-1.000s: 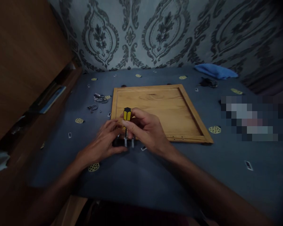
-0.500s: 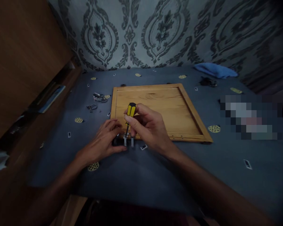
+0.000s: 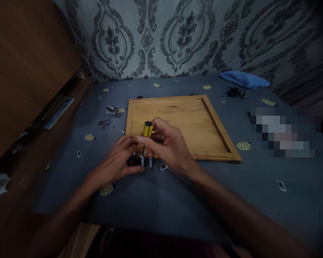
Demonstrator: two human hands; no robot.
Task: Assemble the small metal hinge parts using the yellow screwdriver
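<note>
A screwdriver (image 3: 148, 129) with a yellow and black handle stands nearly upright in my right hand (image 3: 168, 145), its handle pinched between thumb and fingers. The shaft points down at a small metal fitting (image 3: 142, 161) on the near edge of a framed wooden panel (image 3: 177, 122). Two narrow metal strips of the fitting stick out toward me. My left hand (image 3: 122, 156) curves around the fitting's left side, thumb and fingers apart, fingertips by the panel's near left corner. Whether they press on the metal is hidden. The screw, if any, under the tip is too small to see.
Metal fittings (image 3: 113, 111) and a dark looped piece (image 3: 104, 123) lie left of the panel. A black object (image 3: 236, 92) and a blue cloth (image 3: 244, 79) are at the back right. A blurred-out item (image 3: 282, 132) lies at right. A wooden cabinet (image 3: 29, 71) stands left.
The screwdriver handle has dropped slightly and shifted a little left, with the fingers of my right hand turned on it. My left hand and the panel stay nearly in place.
</note>
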